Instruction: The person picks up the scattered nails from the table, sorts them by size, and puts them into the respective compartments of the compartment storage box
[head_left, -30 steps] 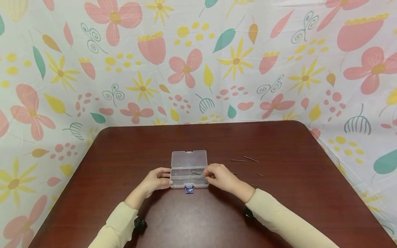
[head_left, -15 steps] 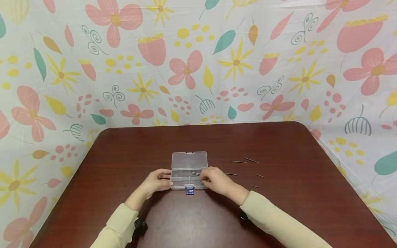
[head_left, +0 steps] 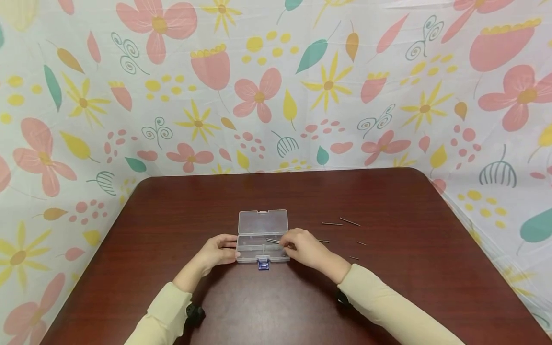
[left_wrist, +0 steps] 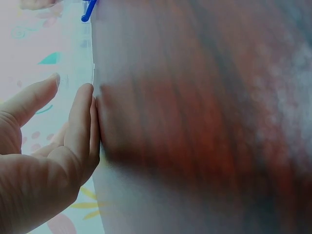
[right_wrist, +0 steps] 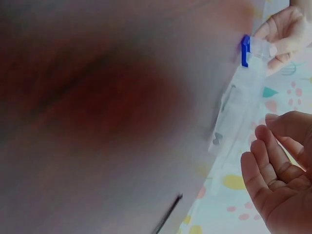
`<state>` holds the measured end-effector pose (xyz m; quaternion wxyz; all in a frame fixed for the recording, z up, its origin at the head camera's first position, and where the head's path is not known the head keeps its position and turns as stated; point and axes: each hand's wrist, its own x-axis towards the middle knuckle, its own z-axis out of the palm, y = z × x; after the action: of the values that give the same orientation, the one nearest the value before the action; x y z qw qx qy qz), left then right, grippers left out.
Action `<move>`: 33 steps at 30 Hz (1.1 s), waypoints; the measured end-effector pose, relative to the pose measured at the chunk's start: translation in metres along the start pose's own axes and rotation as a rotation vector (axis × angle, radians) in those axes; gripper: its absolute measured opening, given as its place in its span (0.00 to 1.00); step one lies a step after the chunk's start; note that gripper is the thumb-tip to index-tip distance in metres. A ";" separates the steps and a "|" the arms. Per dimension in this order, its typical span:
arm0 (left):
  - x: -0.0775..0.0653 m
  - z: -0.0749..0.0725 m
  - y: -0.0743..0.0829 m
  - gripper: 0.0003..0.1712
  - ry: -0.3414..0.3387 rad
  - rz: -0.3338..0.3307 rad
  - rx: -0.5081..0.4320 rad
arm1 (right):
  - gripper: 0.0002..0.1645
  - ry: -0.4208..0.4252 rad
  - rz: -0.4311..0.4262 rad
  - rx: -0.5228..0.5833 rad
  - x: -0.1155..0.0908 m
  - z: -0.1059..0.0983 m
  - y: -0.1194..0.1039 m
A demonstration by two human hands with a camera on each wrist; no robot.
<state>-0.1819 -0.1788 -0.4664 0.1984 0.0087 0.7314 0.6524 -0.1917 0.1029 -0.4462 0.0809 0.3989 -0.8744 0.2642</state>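
Note:
A clear plastic storage box point(head_left: 250, 255) stands on the table with its divided lid point(head_left: 263, 222) raised at the back and a blue latch point(head_left: 264, 264) in front. My left hand point(head_left: 213, 251) holds its left end, thumb at the rim and fingers along the side. Over the right end hovers my right hand point(head_left: 304, 247), fingers loosely bent, thumb tip close to the index tip. Nothing shows between those fingertips in the right wrist view. Several thin metal nails point(head_left: 272, 240) lie in the rear compartment. Small dark pieces point(right_wrist: 218, 139) show through the box wall.
Right of the box, loose nails lie on the brown table point(head_left: 194, 201): a long nail point(head_left: 332, 223), a slanted nail point(head_left: 350, 222), a nail point(head_left: 324, 241) partly behind the right hand, and short ones point(head_left: 361, 243) farther right. A flower-patterned cloth point(head_left: 258, 96) hangs behind.
My right hand first moves left and down over the box's right end, then shifts slightly back right and up. The left hand and the box stay in place.

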 end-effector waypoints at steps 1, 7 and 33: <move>0.000 0.000 0.000 0.32 0.000 0.000 0.000 | 0.06 0.005 0.006 -0.003 -0.001 -0.002 0.000; 0.000 0.000 0.000 0.32 0.001 0.005 0.000 | 0.06 0.009 0.047 -0.046 -0.009 -0.016 0.002; -0.001 0.003 0.000 0.32 -0.001 0.017 0.003 | 0.07 -0.015 0.157 -0.149 -0.070 -0.059 0.023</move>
<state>-0.1804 -0.1765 -0.4665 0.1931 0.0156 0.7320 0.6531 -0.1657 0.1924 -0.4298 0.0827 0.3239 -0.9208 0.2010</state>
